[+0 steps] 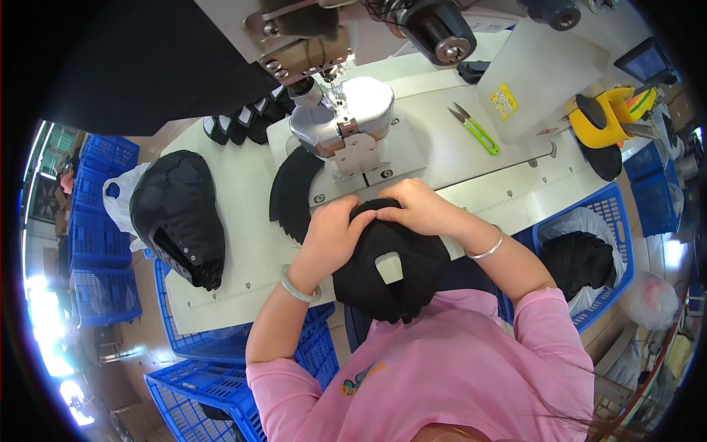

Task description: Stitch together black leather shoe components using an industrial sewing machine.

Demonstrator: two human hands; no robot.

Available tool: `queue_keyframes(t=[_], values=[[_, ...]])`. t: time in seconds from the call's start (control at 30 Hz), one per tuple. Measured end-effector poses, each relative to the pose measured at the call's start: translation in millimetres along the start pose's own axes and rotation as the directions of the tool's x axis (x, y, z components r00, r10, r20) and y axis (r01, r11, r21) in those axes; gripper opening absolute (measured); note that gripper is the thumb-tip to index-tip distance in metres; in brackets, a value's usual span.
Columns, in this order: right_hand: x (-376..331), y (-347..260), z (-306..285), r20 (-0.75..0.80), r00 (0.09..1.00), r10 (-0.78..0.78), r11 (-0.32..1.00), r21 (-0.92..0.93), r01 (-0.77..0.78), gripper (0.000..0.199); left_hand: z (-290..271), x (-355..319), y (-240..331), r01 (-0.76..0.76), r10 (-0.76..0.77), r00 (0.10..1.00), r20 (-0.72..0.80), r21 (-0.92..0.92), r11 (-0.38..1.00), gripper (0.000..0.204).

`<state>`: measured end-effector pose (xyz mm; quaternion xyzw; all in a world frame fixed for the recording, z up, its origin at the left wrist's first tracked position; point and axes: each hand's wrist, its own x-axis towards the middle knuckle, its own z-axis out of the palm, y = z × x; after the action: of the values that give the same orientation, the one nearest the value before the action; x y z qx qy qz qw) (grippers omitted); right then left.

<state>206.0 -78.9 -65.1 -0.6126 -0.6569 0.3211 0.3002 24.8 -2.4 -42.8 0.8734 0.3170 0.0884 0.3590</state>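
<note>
A black cap [357, 269] is between my hands at the table's front edge, its pale back opening facing up toward me. My left hand [328, 234] grips the cap's far edge, thumb on top and fingers curled over it. Beside it, my right hand [421, 210] pinches the same edge, the two thumbs nearly meeting. Just beyond my hands stands the sewing machine's metal post [353, 144]. Curved black fabric pieces [289, 195] lie fanned next to my left hand. The fingertips under the cap's edge are hidden.
Nested black caps [180, 214] lie on the table at left. Green-handled snips [477, 131] rest on the machine bed at right. A yellow holder [604, 118] stands farther right. Blue crates [213, 379] sit below left; a blue basket [622, 221] with black items is at right.
</note>
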Motion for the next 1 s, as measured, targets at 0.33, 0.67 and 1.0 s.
queue_keyframes(t=[0.33,0.67,1.0], values=[[-25.5,-16.4,-20.8,0.196,0.96,-0.198,0.619,0.785,-0.033,0.018,-23.0,-26.5,7.2,0.106,0.178,0.948,0.266,-0.785,0.61,0.023],[-32.4,-35.2,-15.2,0.116,0.993,-0.014,0.572,0.815,-0.087,0.046,-4.8,-30.7,10.3,0.18,0.186,0.951,0.246,-0.933,0.311,0.021],[-32.9,-40.3,-18.8,0.125,0.988,0.086,0.651,0.744,-0.151,0.043,-3.1,-28.6,4.0,0.17,0.188,0.946,0.263,-0.899,0.404,0.019]])
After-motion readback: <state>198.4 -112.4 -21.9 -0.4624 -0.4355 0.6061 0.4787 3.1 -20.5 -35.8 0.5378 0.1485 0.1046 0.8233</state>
